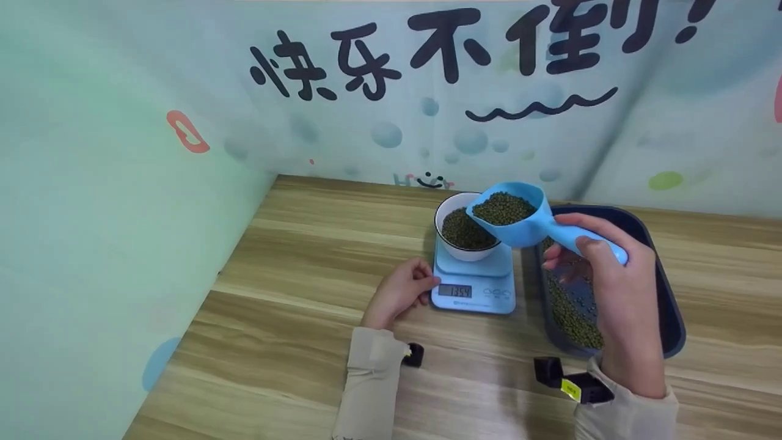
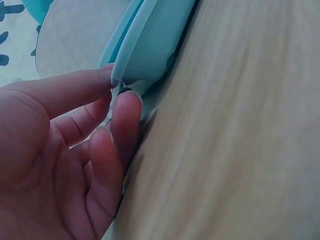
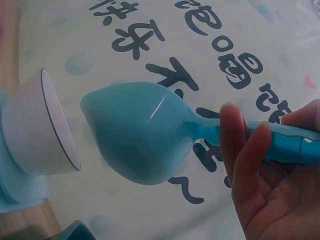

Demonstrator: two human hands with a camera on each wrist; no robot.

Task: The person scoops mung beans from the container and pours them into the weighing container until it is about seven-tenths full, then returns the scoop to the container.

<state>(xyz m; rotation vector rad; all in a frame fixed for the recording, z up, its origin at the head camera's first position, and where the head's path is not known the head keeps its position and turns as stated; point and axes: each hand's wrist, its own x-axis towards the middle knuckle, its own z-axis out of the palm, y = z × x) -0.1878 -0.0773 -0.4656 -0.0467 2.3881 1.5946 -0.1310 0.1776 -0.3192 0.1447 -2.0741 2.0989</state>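
My right hand (image 1: 623, 275) grips the handle of a light blue scoop (image 1: 528, 229) filled with small green beans (image 1: 504, 209) that look like mung beans. The scoop's pointed lip overlaps the right rim of a white bowl (image 1: 469, 253) in the head view; in the right wrist view its underside (image 3: 142, 132) shows beside the bowl (image 3: 42, 125). More beans (image 1: 459, 229) lie inside the bowl, which stands on a light blue kitchen scale (image 1: 473, 301) with lit digits. My left hand (image 1: 400, 288) pinches the scale's left edge (image 2: 131, 55) between thumb and finger.
A dark blue basin (image 1: 671, 327) stands right of the scale, with beans (image 1: 571, 315) spread over its bottom, partly hidden by the right arm. Behind the wooden table (image 1: 293, 256) hangs a printed cloth (image 1: 342, 137); another light green side (image 1: 91, 214) is at the left.
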